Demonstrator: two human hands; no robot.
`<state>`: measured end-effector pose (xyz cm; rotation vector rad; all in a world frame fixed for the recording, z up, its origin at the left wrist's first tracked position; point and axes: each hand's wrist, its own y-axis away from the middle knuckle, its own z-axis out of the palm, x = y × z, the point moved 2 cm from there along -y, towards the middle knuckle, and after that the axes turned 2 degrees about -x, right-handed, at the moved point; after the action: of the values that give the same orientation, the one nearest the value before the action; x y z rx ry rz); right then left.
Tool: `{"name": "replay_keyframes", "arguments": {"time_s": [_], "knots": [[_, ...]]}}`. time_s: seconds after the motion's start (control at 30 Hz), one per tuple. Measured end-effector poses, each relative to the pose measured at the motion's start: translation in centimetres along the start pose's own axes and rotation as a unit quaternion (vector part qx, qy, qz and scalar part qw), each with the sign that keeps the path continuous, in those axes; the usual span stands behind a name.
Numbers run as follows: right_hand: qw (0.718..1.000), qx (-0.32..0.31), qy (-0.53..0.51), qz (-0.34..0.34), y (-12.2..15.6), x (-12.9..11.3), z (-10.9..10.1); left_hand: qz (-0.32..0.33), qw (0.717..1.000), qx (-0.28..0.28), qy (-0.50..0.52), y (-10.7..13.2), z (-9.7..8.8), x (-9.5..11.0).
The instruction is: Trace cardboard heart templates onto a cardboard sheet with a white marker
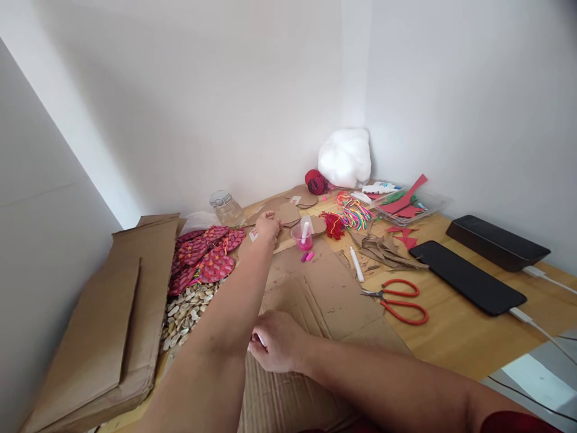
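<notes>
My left hand [269,225] is stretched to the far side of the table, its bent fingers at the edge of a rounded cardboard cutout [288,213]. More cutouts lie around it, one a cardboard cutout with a small label [303,197]. Closer to me, my right hand [280,341] is closed in a fist above the cardboard sheet [324,288]. A bit of something white shows between its fingers, too little to name. Right of my left hand stands a clear cup with pink contents [303,238], a white stick in it. Two small pink and purple pieces [307,257] lie before it.
Orange-handled scissors [403,300], a white pen [356,264] and a black phone [469,278] lie to the right. Behind them are colourful yarn [354,211], a clear tray [408,207] and white stuffing [345,157]. Shells [192,310], patterned fabric [205,258] and folded cardboard [103,313] occupy the left.
</notes>
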<state>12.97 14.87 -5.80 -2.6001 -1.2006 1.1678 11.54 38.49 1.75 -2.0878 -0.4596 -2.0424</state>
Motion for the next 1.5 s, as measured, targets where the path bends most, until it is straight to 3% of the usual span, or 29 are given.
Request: {"name": "replay_keyframes", "arguments": {"time_s": [0.3, 0.43, 0.57, 0.67, 0.8, 0.93, 1.03, 1.13, 1.27, 1.4, 1.5], "knots": [[1.000, -0.005, 0.009, -0.005, 0.0, -0.1, -0.2, -0.040, 0.995, -0.090, -0.035, -0.1, 2.1, 0.5], [1.000, -0.017, -0.006, 0.002, 0.1, 0.0, -0.1, -0.024, 0.989, -0.133, -0.060, 1.2, 0.6, 0.9], [1.000, -0.021, -0.018, 0.010, 0.2, 0.1, -0.2, 0.031, 0.985, -0.157, -0.069, 3.4, -3.4, 1.9], [0.999, -0.024, -0.028, 0.013, 0.1, 0.2, -0.3, 0.087, 0.984, -0.146, -0.059, 5.6, -8.1, 2.1], [0.998, -0.031, -0.047, 0.027, 0.0, 0.1, -0.6, 0.128, 0.987, -0.076, -0.058, 8.3, -16.5, 1.0], [0.997, -0.029, -0.064, 0.042, 0.0, -0.2, -1.2, 0.124, 0.988, 0.024, -0.083, 10.0, -25.5, -1.2], [0.995, -0.024, -0.075, 0.058, 0.1, -0.3, -1.5, 0.123, 0.985, 0.081, -0.094, 11.2, -30.3, -3.3], [0.994, -0.017, -0.080, 0.069, 0.2, -0.3, -1.6, 0.124, 0.981, 0.109, -0.101, 11.9, -32.3, -5.7], [0.994, -0.009, -0.079, 0.073, 0.1, -0.3, -1.6, 0.136, 0.975, 0.132, -0.113, 12.2, -32.5, -8.2], [0.994, 0.026, -0.076, 0.073, 0.2, -0.2, -2.1, 0.148, 0.967, 0.156, -0.138, 12.1, -33.0, -9.2], [0.990, 0.094, -0.066, 0.081, 0.2, 0.2, -3.2, 0.168, 0.956, 0.180, -0.159, 12.0, -33.7, -9.2]]}}
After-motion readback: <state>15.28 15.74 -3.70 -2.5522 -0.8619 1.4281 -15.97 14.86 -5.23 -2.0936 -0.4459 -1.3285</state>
